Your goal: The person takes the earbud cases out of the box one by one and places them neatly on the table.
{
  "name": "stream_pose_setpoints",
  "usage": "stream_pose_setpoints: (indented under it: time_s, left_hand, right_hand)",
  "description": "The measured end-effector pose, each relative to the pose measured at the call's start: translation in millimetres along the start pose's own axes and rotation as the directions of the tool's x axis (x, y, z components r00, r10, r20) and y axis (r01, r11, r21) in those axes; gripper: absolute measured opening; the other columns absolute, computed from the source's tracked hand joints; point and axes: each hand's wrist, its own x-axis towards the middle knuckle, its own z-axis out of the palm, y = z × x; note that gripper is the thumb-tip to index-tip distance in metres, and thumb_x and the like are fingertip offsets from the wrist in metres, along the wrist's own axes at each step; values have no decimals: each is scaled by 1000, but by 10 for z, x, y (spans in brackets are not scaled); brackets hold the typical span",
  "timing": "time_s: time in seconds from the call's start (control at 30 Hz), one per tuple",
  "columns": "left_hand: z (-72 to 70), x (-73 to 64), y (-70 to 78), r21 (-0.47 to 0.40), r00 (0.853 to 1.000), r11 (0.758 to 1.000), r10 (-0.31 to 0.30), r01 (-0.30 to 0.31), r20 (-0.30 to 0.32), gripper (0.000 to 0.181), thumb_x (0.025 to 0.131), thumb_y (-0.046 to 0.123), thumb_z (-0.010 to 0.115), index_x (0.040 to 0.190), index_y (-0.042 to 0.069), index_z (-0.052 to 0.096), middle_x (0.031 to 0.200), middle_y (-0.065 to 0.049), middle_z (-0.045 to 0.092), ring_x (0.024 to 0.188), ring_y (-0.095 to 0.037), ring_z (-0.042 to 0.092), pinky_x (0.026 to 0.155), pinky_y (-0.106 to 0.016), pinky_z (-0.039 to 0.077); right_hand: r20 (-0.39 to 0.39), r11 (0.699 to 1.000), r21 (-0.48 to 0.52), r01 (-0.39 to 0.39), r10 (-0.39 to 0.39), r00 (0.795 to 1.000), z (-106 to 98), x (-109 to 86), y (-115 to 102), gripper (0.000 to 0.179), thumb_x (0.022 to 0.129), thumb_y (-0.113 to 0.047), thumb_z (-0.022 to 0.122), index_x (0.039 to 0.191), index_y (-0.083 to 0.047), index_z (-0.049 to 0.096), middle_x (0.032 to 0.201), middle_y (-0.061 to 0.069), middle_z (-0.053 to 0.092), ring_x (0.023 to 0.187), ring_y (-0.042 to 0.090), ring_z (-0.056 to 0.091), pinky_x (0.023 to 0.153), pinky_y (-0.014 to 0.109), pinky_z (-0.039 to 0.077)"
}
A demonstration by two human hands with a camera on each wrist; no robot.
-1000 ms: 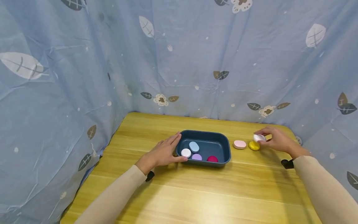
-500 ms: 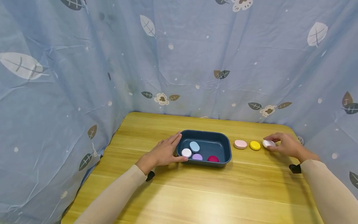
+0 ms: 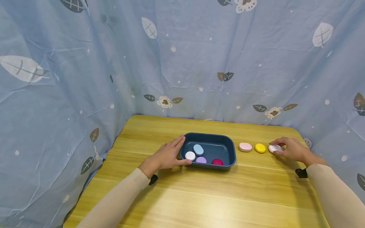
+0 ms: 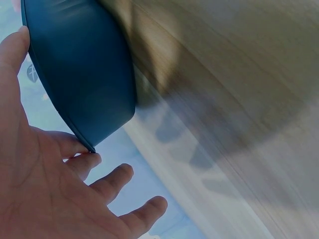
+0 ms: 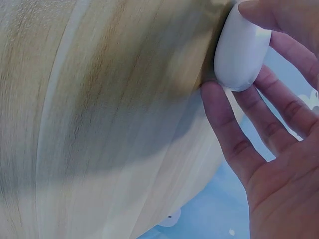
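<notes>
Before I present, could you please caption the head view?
Left hand touching a blue tray, right hand pinching a white piece.

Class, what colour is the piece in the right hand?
The piece is white, clearest in right wrist view.

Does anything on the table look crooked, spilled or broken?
Nothing stands out. The dark blue rectangular tray sits flat, touched by the left hand; the pink oval piece, round yellow piece and the rounded white piece the right hand holds line up neatly. No spill or damage shows.
</notes>
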Motion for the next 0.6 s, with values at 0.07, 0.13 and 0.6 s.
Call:
stream_pose_setpoints:
  time_s: [0.07, 0.13, 0.6]
  left_hand:
    - [-1, -3, -2, -2, 1000, 1000, 2, -2, 0, 124, 103, 89, 63, 190, 18, 12, 200, -1, 7, 182, -40, 28, 144, -72, 28]
    - [-2, -5, -3, -4, 1000, 1000, 4, -4, 1, 124, 103, 89, 63, 190, 18, 12, 200, -1, 7, 182, -40, 27, 144, -72, 27]
    - [7, 10, -14, 14, 1000, 1000, -4, 4, 4, 125, 102, 90, 63, 190, 18, 12, 200, -2, 8, 182, -40, 28, 144, -73, 28]
  right_hand:
    - [0, 1000, -3, 9, -9, 1000, 2, 2, 1, 44, 94, -20, 99, 133, -3, 86, 124, 19, 85, 105, 34, 80, 83, 35, 61]
    - [-5, 1000, -2, 24, -24, 1000, -1, -1, -3, 47, 94, -20, 99, 135, -2, 85, 127, 23, 83, 108, 38, 81, 86, 42, 64]
    - [-32, 995, -25, 96, -97, 995, -194, 169, -453, 52, 105, -25, 89, 151, -5, 76, 154, 35, 67, 133, 58, 70, 100, 76, 61]
